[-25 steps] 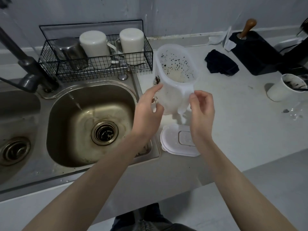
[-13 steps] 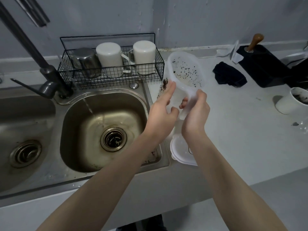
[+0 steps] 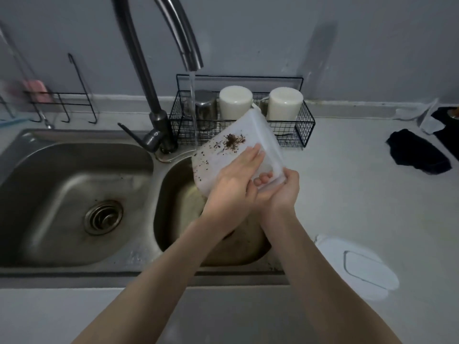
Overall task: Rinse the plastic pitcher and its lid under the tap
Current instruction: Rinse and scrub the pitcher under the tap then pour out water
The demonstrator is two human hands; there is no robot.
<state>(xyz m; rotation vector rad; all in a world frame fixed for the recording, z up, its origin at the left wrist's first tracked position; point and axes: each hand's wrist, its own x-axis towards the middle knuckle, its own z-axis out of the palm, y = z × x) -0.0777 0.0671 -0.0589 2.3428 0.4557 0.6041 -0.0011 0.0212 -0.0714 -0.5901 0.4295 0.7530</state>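
The translucent plastic pitcher (image 3: 223,155), speckled with dark brown grounds, is tilted over the right sink basin (image 3: 173,207), its mouth toward the running water stream (image 3: 193,108) from the tap (image 3: 183,33). My left hand (image 3: 236,184) lies flat against the pitcher's side. My right hand (image 3: 278,192) grips its handle from below. The white lid (image 3: 357,266) lies flat on the counter to the right of the sink, apart from both hands.
A black wire rack (image 3: 293,127) behind the sink holds two upturned white mugs and a steel cup. The left sink basin (image 3: 74,194) lies beside the right one. A dark cloth (image 3: 417,155) rests on the counter at the right.
Both hands carried the pitcher left from over the counter to over the right basin and tipped it toward the water stream. The lid stayed on the counter.
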